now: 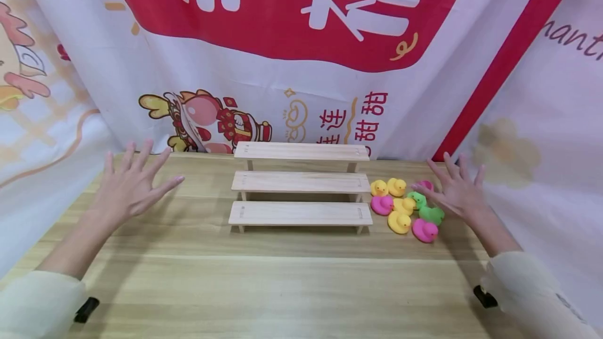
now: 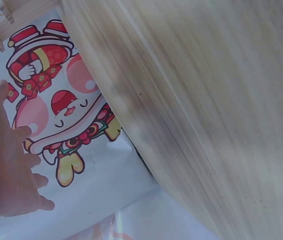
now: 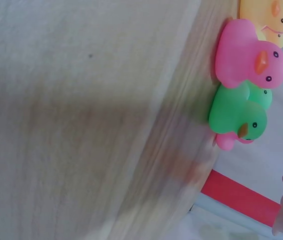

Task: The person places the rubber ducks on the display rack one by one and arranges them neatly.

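Note:
My left hand hovers over the left side of the table with its fingers spread and holds nothing. On the right, my right hand is likewise spread, its thumb overlapping the group of rubber ducks in the head view. That group has several yellow ducks, pink ducks and green ducks. A three-step wooden rack stands between the hands, just left of the ducks. In the right wrist view a pink duck and a green duck sit close together, with the right fingers at the frame's edge.
The wooden table runs up to a white cloth backdrop printed with red shapes, characters and a cartoon figure. Cloth also hangs along both sides, close to the hands. Rack legs show at the top left of the left wrist view.

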Tool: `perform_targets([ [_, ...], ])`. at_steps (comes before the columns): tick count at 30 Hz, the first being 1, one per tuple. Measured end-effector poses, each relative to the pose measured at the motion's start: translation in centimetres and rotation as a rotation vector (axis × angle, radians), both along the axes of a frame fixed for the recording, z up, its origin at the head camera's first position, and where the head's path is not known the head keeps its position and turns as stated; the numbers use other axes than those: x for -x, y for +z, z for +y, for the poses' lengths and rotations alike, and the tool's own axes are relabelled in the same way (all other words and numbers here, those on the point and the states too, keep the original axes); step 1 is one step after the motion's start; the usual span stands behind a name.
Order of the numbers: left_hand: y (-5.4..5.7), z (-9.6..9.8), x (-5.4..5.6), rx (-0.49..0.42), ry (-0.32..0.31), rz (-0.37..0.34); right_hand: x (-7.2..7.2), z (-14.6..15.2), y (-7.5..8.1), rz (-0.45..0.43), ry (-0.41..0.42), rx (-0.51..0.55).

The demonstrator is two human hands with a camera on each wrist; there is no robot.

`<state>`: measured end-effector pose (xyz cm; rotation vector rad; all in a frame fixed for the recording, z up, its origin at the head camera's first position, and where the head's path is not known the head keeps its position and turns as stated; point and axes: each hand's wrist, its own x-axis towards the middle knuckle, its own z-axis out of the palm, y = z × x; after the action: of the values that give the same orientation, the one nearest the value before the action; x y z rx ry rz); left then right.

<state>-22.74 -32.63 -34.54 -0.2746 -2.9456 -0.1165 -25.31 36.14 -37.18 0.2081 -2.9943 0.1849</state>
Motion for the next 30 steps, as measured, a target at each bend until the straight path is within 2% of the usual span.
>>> perform_targets([
  [11,-0.2,0.7,0.3,-0.022,-0.007,-0.004,-0.2,-0.2,-0.5,-0.017,-0.007,0.005],
  [30,-0.3,3.1,1.1,0.011,-0.034,-0.024,-0.6,-0.4,-0.7,-0.024,0.008,-0.020],
])
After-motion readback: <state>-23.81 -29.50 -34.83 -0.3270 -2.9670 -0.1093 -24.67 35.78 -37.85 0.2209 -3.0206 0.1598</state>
